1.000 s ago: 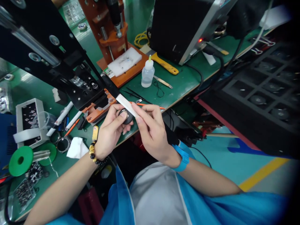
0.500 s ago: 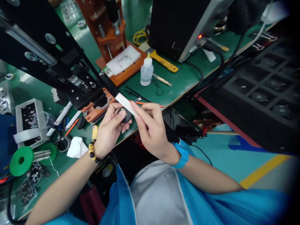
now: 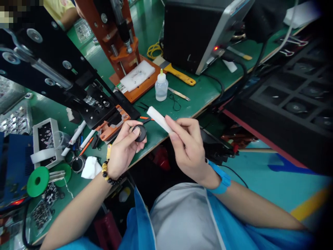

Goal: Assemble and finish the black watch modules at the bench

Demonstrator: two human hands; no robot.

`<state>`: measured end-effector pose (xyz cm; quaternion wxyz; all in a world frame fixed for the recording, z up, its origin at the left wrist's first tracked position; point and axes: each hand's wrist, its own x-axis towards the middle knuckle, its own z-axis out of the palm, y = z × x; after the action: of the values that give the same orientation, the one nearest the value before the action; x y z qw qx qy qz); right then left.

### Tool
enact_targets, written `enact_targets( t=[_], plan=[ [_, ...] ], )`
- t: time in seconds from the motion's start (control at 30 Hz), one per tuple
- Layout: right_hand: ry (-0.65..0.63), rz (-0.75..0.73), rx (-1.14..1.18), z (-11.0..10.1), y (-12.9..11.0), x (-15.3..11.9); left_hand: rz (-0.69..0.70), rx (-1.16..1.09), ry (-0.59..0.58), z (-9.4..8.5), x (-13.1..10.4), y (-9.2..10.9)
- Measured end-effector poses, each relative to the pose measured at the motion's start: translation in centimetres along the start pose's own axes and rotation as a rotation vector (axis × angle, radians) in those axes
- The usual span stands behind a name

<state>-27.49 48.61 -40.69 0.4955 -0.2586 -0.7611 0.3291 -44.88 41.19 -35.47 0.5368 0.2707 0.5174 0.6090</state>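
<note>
My left hand (image 3: pixel 123 147) is closed on a round black part (image 3: pixel 141 133), its thumb pressed on the upper face, above the table's front edge. A white strip (image 3: pixel 159 119) is pinched between the thumb and fingers of my right hand (image 3: pixel 187 146), and its free end points up and to the left. The strip and the black part are apart. Just beyond my left hand is the orange fixture (image 3: pixel 110 128) of a black press. Orange-handled tweezers (image 3: pixel 145 119) lie on the table behind the two hands.
Behind the hands stand a clear bottle (image 3: pixel 161 88), a yellow-handled brush (image 3: pixel 182 74) and a black box (image 3: pixel 191 34). Green spools (image 3: pixel 37 181), a white tray (image 3: pixel 56 158) and a crumpled white cloth (image 3: pixel 91 167) lie left. A person's arm (image 3: pixel 69 18) shows at the upper left.
My right hand has drawn back to the right with the white strip, away from the black part. My left hand still holds the part. The view has shifted slightly.
</note>
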Motion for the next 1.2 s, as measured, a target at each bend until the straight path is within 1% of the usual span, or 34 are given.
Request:
enact_targets(
  t=[0.1, 0.17, 0.23, 0.3, 0.4, 0.5, 0.57, 0.67, 0.77, 0.9, 1.03, 1.2],
  plan=[
    [-0.049, -0.070, 0.039, 1.3, -0.2, 0.9, -0.005, -0.003, 0.013, 0.1, 0.0, 0.1],
    [-0.089, -0.130, 0.056, 1.9, -0.1, 0.6, -0.007, -0.026, 0.034, 0.1, 0.0, 0.1],
    [-0.115, -0.167, 0.047, 2.1, 0.0, 0.1, -0.012, -0.049, 0.050, 0.2, 0.0, 0.1],
    [-0.115, -0.149, 0.031, 2.0, 0.1, -0.4, -0.022, -0.049, 0.051, 0.2, 0.1, 0.1],
    [-0.073, -0.113, 0.042, 1.8, 0.1, -0.3, -0.027, -0.020, 0.041, 0.3, 0.1, 0.1],
    [-0.101, -0.144, 0.051, 2.0, -0.1, 0.1, -0.019, -0.031, 0.057, 0.3, 0.1, 0.1],
    [-0.127, -0.131, 0.034, 2.1, -0.2, 0.1, -0.031, -0.039, 0.063, 0.3, 0.1, 0.0],
    [-0.113, -0.108, 0.025, 2.3, -0.3, 0.0, -0.033, -0.030, 0.060, 0.3, 0.1, -0.1],
    [-0.116, -0.142, 0.041, 2.5, -0.2, -0.2, -0.014, -0.037, 0.069, 0.3, 0.1, -0.1],
    [-0.095, -0.103, 0.027, 2.7, 0.0, -0.4, -0.038, -0.011, 0.058, 0.3, 0.1, 0.0],
    [-0.099, -0.121, 0.027, 2.8, 0.1, -0.1, -0.012, 0.012, 0.064, 0.4, 0.1, 0.0],
    [-0.086, -0.119, 0.010, 2.8, 0.2, 0.2, -0.031, 0.031, 0.046, 0.3, 0.1, -0.1]
  ],
)
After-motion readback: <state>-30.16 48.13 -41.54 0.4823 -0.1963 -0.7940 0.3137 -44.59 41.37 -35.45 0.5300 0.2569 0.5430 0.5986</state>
